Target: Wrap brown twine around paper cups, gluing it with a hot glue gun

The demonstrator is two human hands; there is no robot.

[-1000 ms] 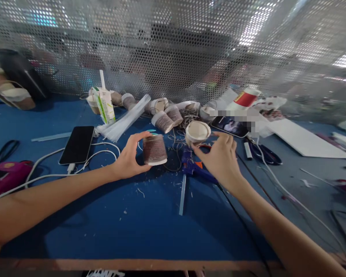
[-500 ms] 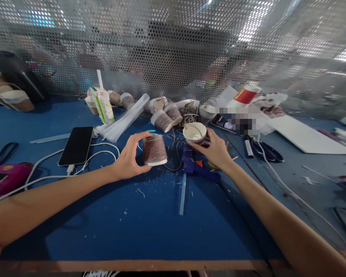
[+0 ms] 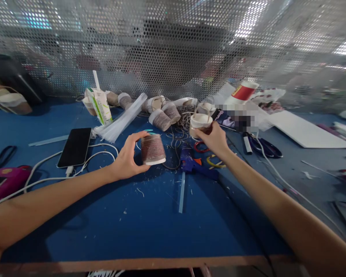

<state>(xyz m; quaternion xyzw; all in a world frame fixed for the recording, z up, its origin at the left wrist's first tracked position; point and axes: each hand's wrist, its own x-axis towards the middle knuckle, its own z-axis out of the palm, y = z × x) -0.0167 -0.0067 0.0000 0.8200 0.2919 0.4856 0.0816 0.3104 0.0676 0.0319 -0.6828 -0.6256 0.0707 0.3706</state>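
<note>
From the head view, with the clock centred between the two cups, the left hand [image 3: 129,156] grasps a cord-wrapped cup [image 3: 153,149] toward eight o'clock. It is upside down and slightly tilted, its white rim lowest. The grip spans its height, fingers over the top and thumb at the rim, probably to leave the wrapped side bare of fingers (a pinch around the middle would cover it).

Toward two o'clock, the right hand [image 3: 216,140] is closed around the side of a handled cup [image 3: 201,123], mouth upward. This lower hold leaves the handle [image 3: 202,109] free to arch above the rim, which seems gentler than lifting by that thin loop.

A blue glue gun [image 3: 190,161] lies on the counter [image 3: 118,231] toward five o'clock, its grip unheld and angled rightward, perhaps for easy reach; a clear stick [image 3: 182,192] trails from its rear. Toward eleven, more wrapped cups [image 3: 160,120] lie heaped, seemingly pushed back for working room. The phone [image 3: 75,148] sits at nine, plugged into a white cable [image 3: 100,152].
</note>
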